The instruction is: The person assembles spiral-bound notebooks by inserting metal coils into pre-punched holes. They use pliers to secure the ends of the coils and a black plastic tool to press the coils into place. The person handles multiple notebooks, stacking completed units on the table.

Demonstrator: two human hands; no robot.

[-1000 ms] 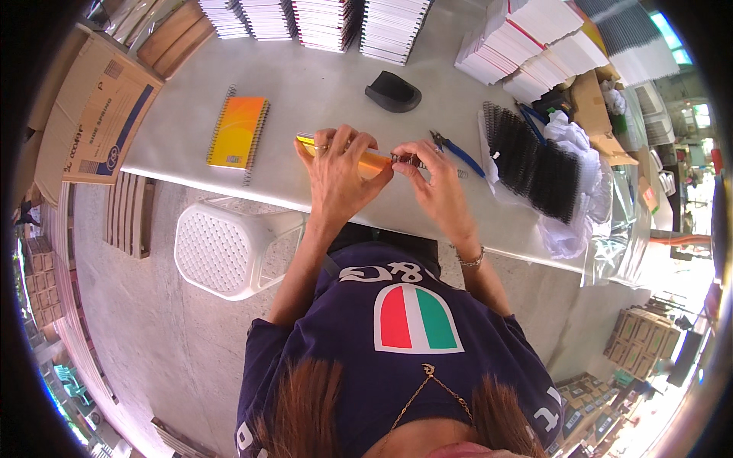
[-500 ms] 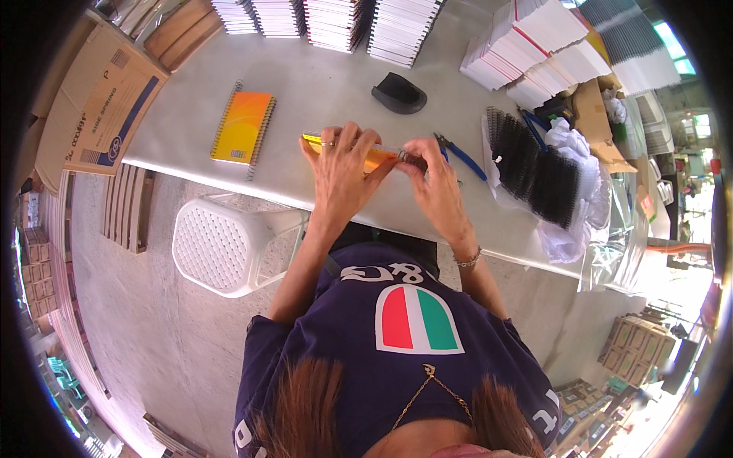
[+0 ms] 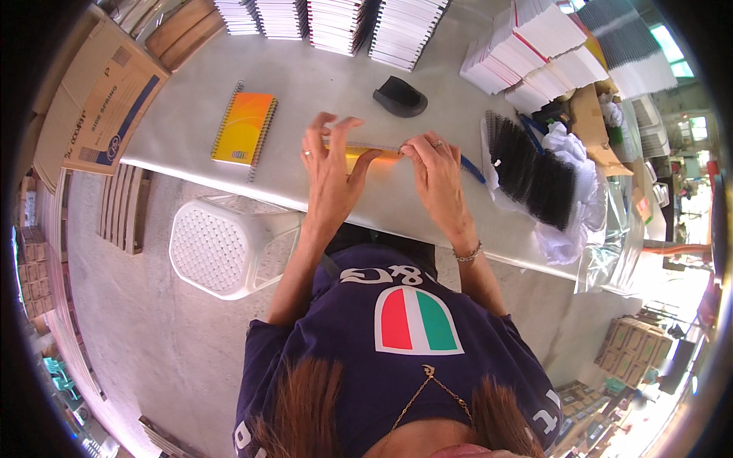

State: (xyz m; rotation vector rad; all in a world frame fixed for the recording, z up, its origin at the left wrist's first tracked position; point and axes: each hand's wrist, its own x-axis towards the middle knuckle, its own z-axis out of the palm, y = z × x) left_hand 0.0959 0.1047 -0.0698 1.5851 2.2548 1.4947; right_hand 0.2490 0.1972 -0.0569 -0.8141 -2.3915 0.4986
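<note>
Between the two sets of fingertips, over the near part of the pale grey table (image 3: 321,76), sat a glossy yellow-and-orange notebook (image 3: 353,157), one long edge turned away from the person. Left hand (image 3: 332,179): thumb lying along the cover, index and middle fingers raised and spread; grip of the remaining fingers could not be told. Right hand (image 3: 437,177): thumb and forefinger pinched together at the right end of that far edge. A small dark tip, probably wire, showed at the pinch, too fine to resolve.

Judgement: step in hand looked like working a wire end at the binding. Best done, I thought, with the left thumb keeping the pages square and the right fingertips making small turns rather than pulling, lest a coil stretch or a hole tear. Raised left fingers seemed to add little backing; laying them behind the cover would probably have steadied it.

Nearby: a slim blue handle (image 3: 473,170) just right of the right fingers, partly hidden by them; heaped black wire coils (image 3: 534,172) farther right.
</note>
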